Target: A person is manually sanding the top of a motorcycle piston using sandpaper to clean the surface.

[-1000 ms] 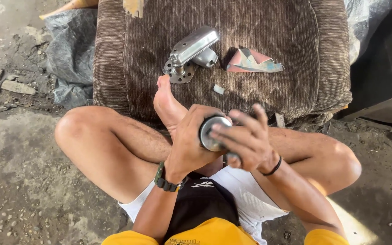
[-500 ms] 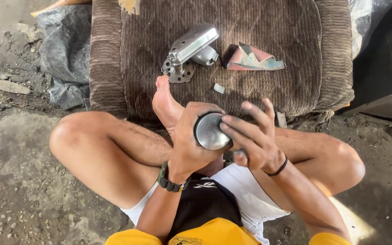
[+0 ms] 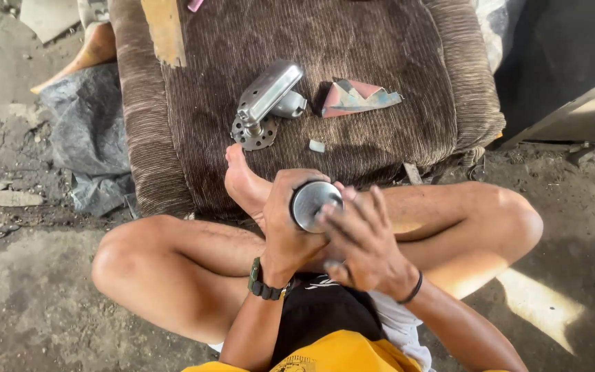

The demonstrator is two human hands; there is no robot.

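**Seated person grips round metal part in both hands over crossed legs**

Concrete floor (image 3: pixel 29 303): rough, dusty, w/ rubble bits at left and a sunlit patch at lower right.

Brown cushion (image 3: pixel 380 89): big ribbed corduroy seat pad lying flat on the floor just ahead of the person, taking up most of the upper frame. Worn wooden strip (image 3: pixel 165 31) lies across its top-left corner.

Grey plastic sheet (image 3: pixel 87 138): crumpled on the floor, tucked beside the cushion's left edge.

Person's legs: crossed, bare; one bare foot (image 3: pixel 244 182) rests w/ toes on the cushion's front edge.

Metal housing (image 3: pixel 264 103): silver, elongated w/ a round holed flange at its lower end, lying on the cushion approx. centre. Just right of it, apart, a folded piece of sandpaper (image 3: pixel 356 96), reddish and bluish. Small pale chip (image 3: pixel 317 146) sits below these, nearer the front edge.

Left hand (image 3: pixel 285 224): wrapped round the body of a round metal part (image 3: pixel 313 202), shiny disc face turned up; dark watch on that wrist.

Right hand (image 3: pixel 366 241): fingers spread, fingertips (image 3: pixel 330 215) pressed on the disc's face and rim; dark band on wrist. Hands together, both on the part, held above the lap, just short of the cushion's front edge.
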